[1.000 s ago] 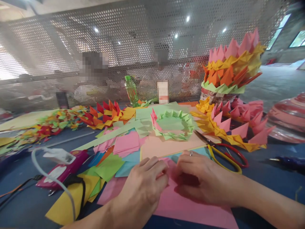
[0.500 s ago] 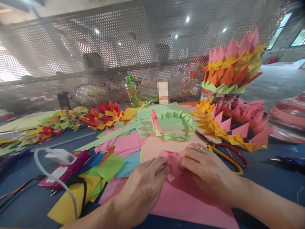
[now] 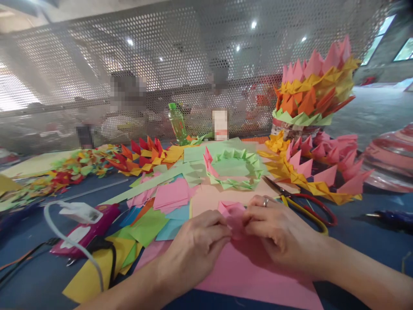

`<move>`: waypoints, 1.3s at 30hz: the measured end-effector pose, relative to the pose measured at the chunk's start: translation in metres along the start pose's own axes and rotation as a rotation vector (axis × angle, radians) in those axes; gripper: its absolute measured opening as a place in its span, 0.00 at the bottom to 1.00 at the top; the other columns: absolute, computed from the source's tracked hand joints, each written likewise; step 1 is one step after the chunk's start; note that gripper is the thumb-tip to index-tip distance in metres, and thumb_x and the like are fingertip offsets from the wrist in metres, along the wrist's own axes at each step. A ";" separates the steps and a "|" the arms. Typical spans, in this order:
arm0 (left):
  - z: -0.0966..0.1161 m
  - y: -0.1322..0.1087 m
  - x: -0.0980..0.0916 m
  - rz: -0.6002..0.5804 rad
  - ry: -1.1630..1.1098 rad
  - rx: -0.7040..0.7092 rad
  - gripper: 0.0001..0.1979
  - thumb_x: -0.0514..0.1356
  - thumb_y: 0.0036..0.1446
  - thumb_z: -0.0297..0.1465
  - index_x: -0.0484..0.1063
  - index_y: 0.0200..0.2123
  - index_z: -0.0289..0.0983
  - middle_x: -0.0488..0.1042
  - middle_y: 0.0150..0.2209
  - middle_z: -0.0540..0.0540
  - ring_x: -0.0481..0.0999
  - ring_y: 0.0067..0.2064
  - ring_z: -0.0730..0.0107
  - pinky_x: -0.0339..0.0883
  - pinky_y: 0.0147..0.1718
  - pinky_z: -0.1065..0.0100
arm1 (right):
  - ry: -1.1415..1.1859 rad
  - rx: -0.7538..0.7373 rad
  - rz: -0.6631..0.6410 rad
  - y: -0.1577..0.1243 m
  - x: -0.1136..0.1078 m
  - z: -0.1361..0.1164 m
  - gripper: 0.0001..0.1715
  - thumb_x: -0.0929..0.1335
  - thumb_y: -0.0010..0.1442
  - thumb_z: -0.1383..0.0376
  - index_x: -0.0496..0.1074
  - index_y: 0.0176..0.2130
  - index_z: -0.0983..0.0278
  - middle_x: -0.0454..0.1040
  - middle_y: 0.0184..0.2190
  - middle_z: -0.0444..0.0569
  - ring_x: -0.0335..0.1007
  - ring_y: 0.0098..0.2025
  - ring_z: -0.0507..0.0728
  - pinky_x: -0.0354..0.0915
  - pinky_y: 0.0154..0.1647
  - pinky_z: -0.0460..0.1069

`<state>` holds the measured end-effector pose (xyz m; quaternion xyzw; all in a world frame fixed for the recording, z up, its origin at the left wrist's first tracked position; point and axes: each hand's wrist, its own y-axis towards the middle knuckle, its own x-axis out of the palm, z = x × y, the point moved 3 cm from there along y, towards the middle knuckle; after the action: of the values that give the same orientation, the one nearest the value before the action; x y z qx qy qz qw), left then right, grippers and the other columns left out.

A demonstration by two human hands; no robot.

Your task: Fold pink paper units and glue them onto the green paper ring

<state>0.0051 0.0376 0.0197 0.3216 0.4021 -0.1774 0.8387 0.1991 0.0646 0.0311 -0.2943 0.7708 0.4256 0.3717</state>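
Note:
A small piece of folded pink paper [image 3: 235, 216] is pinched between both hands, partly covered by the fingers. My left hand [image 3: 201, 241] grips its left side, fingertips closed. My right hand [image 3: 277, 230], with a ring on one finger, holds its right side. Under the hands lies a large pink sheet [image 3: 251, 275]. Just beyond sits a ring of folded light green paper [image 3: 238, 183] with a few pink pointed pieces on its left side. Scissors [image 3: 303, 209] with red and yellow handles lie past my right hand.
A stack of pink paper squares [image 3: 171, 194] and green paper [image 3: 150, 226] lie left. Further left is a magenta power strip [image 3: 87, 230] with cables. A tall paper tower [image 3: 314, 94] stands back right, behind pink folded pieces [image 3: 327, 174]. A green-capped bottle [image 3: 178, 125] stands before a perforated screen.
My left hand has closed its fingertips further over the pink paper and shifted slightly. The paper now looks more rounded. My right hand has turned a little at the fingers.

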 end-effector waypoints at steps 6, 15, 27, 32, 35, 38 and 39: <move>0.002 0.002 -0.005 -0.013 -0.113 -0.118 0.10 0.56 0.63 0.19 0.73 0.32 0.35 0.73 0.34 0.48 0.74 0.38 0.71 0.65 0.38 0.71 | 0.014 0.004 -0.013 -0.001 -0.001 0.002 0.21 0.62 0.53 0.80 0.79 0.35 0.63 0.80 0.35 0.44 0.69 0.40 0.56 0.61 0.42 0.51; -0.002 0.004 -0.001 -0.037 -0.060 -0.237 0.07 0.58 0.63 0.23 0.68 0.32 0.37 0.70 0.33 0.51 0.71 0.38 0.70 0.61 0.37 0.69 | 0.001 -0.026 -0.180 -0.002 0.000 0.010 0.19 0.64 0.51 0.80 0.80 0.34 0.63 0.79 0.37 0.45 0.70 0.40 0.56 0.61 0.38 0.50; -0.001 0.009 0.005 -0.032 0.024 -0.330 0.08 0.60 0.60 0.23 0.66 0.29 0.37 0.70 0.31 0.52 0.70 0.36 0.70 0.59 0.35 0.69 | -0.038 -0.082 -0.254 -0.002 0.001 0.009 0.21 0.65 0.48 0.79 0.79 0.36 0.61 0.78 0.40 0.43 0.70 0.39 0.54 0.60 0.37 0.50; -0.001 0.010 0.005 -0.032 0.029 -0.339 0.09 0.59 0.57 0.20 0.65 0.29 0.38 0.69 0.30 0.52 0.70 0.35 0.70 0.58 0.35 0.69 | -0.046 -0.073 -0.276 -0.004 0.002 0.010 0.19 0.64 0.44 0.79 0.77 0.31 0.62 0.77 0.39 0.42 0.70 0.36 0.53 0.60 0.34 0.49; -0.001 0.010 0.006 -0.033 0.031 -0.344 0.09 0.59 0.57 0.20 0.65 0.29 0.38 0.69 0.30 0.53 0.69 0.35 0.70 0.58 0.34 0.69 | -0.034 -0.075 -0.267 -0.003 0.001 0.008 0.20 0.64 0.42 0.79 0.77 0.31 0.62 0.78 0.39 0.41 0.71 0.36 0.53 0.61 0.35 0.48; -0.001 0.010 0.006 -0.039 0.039 -0.351 0.09 0.59 0.57 0.20 0.64 0.29 0.38 0.68 0.30 0.52 0.69 0.34 0.70 0.57 0.34 0.69 | -0.025 -0.085 -0.254 -0.001 0.000 0.007 0.20 0.63 0.41 0.80 0.77 0.30 0.63 0.78 0.37 0.42 0.72 0.36 0.52 0.61 0.34 0.47; -0.001 0.011 0.006 -0.043 0.042 -0.355 0.09 0.59 0.58 0.21 0.64 0.29 0.38 0.68 0.30 0.52 0.69 0.34 0.70 0.57 0.34 0.69 | -0.019 -0.088 -0.250 -0.001 0.000 0.006 0.20 0.63 0.41 0.80 0.76 0.30 0.63 0.78 0.37 0.42 0.72 0.36 0.52 0.61 0.34 0.47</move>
<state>0.0141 0.0457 0.0191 0.1636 0.4512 -0.1148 0.8698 0.2020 0.0695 0.0283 -0.4000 0.7051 0.4120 0.4161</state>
